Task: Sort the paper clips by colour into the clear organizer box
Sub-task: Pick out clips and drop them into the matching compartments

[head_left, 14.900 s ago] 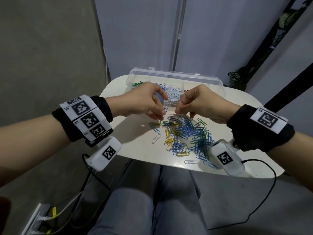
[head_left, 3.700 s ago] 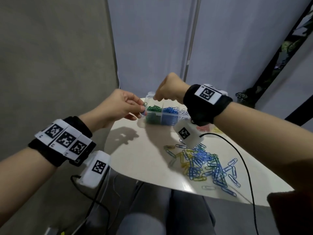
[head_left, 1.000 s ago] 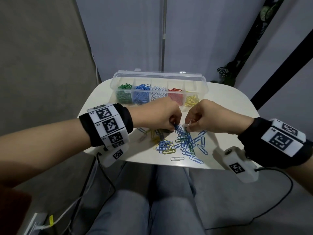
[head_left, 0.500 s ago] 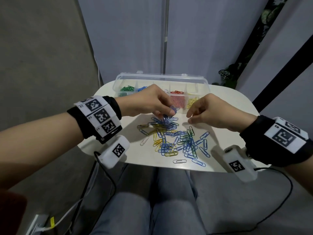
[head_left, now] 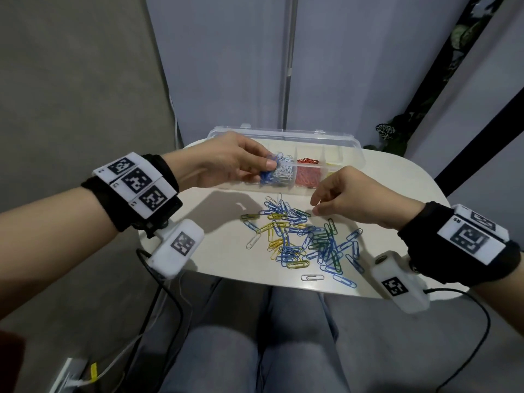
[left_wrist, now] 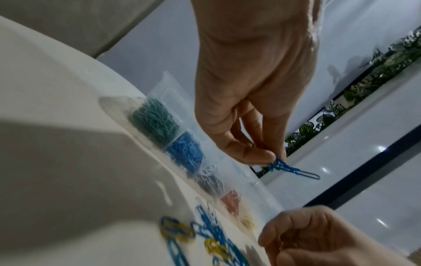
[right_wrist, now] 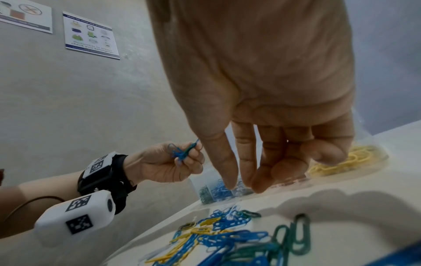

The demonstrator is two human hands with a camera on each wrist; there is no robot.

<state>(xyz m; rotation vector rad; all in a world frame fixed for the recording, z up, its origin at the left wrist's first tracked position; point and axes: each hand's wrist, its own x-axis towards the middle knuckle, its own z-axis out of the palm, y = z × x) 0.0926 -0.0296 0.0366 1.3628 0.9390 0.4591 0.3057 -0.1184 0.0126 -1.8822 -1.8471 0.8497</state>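
Lighting: even, dim indoor light; soft shadows on the table.
Wrist views blur near the lens; edges bend; small glare spots on the wall.

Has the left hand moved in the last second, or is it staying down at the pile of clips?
Yes. The left hand has gone from the loose pile up and away to the clear box, pinching blue clips.

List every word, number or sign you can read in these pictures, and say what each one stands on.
"Remember to always check your belongings": white wall poster with pictures of items, small but legible.
"R5": white tag on the right black wristband, faint.
Second wall poster: words too blurred to read.
Black-and-white square code markers on the wristbands: patterns, not words.
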